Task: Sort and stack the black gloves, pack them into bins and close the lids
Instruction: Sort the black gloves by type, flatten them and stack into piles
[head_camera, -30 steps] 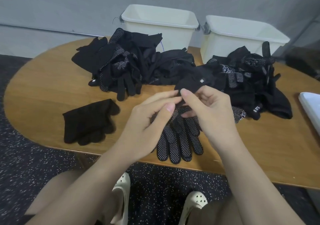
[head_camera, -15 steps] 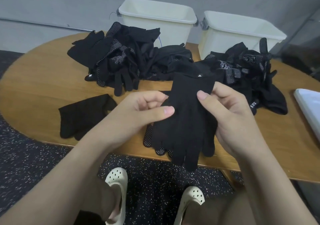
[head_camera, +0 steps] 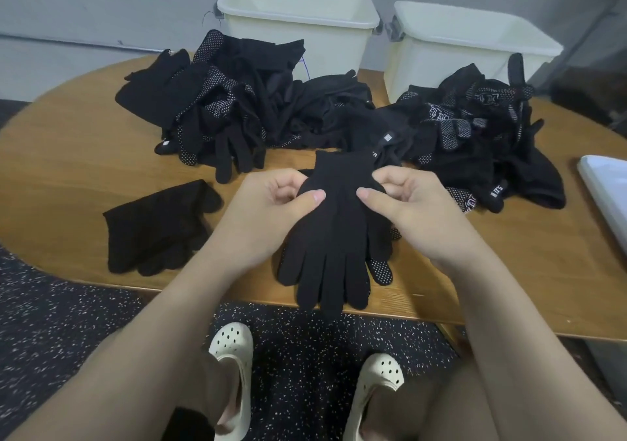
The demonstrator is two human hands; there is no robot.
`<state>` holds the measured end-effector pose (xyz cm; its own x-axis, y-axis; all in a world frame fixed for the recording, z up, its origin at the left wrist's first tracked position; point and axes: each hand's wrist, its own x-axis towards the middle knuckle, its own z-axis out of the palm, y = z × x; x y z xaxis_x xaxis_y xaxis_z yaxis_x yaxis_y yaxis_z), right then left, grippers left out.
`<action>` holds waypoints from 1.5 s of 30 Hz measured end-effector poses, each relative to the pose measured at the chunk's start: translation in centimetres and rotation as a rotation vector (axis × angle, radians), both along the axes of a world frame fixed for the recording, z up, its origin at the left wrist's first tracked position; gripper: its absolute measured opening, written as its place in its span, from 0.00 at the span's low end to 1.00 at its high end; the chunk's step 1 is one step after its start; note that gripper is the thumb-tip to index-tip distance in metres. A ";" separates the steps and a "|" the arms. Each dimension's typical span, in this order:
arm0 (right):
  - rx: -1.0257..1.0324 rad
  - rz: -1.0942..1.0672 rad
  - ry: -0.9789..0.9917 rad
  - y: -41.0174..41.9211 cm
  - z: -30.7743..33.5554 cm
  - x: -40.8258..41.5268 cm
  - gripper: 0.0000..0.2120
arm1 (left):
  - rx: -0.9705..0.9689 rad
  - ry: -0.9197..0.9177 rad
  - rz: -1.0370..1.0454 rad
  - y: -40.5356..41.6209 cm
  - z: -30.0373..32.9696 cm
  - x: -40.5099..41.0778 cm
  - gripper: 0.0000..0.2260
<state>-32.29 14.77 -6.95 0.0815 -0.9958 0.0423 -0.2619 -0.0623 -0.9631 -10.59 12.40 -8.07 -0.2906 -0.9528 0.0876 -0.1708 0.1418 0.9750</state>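
**Both hands pinching one plain black glove over the desk edge**

I see my left hand (head_camera: 271, 203) and right hand (head_camera: 403, 203) each grasping the same black glove (head_camera: 334, 237) near its cuff, one on either side. The grip on both is tight: thumbs lie on the top face of the fabric, the other fingers curl under and behind it. The glove hangs cuff away from me, its fingers pointing toward me and reaching past the near edge of the desk (head_camera: 68, 169).

Beneath it lies a dotted glove (head_camera: 381, 271), only its fingertips showing to the right of the held one. A flat stack of plain gloves (head_camera: 156, 226) rests on the desk to my left, apart from my hands. Farther back, a left heap (head_camera: 220, 108) and a right heap (head_camera: 475, 135) of unsorted gloves spread across the desk. Behind them stand two cream bins, the left bin (head_camera: 298, 16) and the right bin (head_camera: 475, 40), both without lids on. A white lid (head_camera: 607, 196) shows at the desk's right edge.
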 end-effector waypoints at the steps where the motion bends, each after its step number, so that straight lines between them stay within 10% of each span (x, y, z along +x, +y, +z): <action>1: -0.004 -0.002 -0.005 -0.3 -0.1 0.1 0.07 | -0.005 0.001 0.014 -0.1 -0.2 0.0 0.08; 45: -0.071 -0.181 0.325 -3.7 -2.9 0.2 0.09 | 0.018 -0.470 0.208 -2.4 -1.6 0.7 0.08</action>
